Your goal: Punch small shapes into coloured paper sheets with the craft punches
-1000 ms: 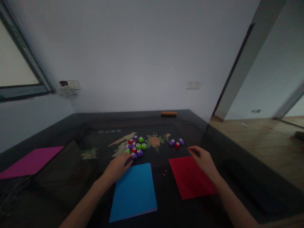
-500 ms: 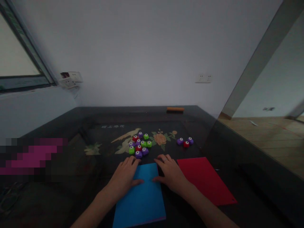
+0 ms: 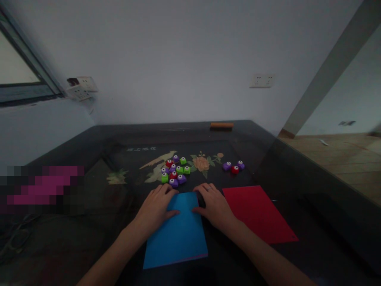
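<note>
A blue sheet of paper [image 3: 181,242] lies in front of me, with a thin purplish edge showing beneath its near side. My left hand [image 3: 160,202] holds its far left corner, the thumb on top and the fingers curled at the edge. At the far right corner my right hand [image 3: 212,202], with a ring on one finger, holds the paper the same way. The fingertips of both hands are partly hidden. Just beyond the hands sits a cluster of small purple, green and red eyeball-like pieces [image 3: 179,170].
A red sheet [image 3: 258,214] lies right of my right arm. Three more eyeball-like pieces [image 3: 235,169] sit beyond it. An orange stick-like object [image 3: 222,125] rests at the back edge of the dark table [image 3: 143,135]. A cable [image 3: 18,238] and a blurred pink patch are at left.
The view has tilted down slightly, so everything on the table appears higher. Both hands keep their places at the blue paper's far corners.
</note>
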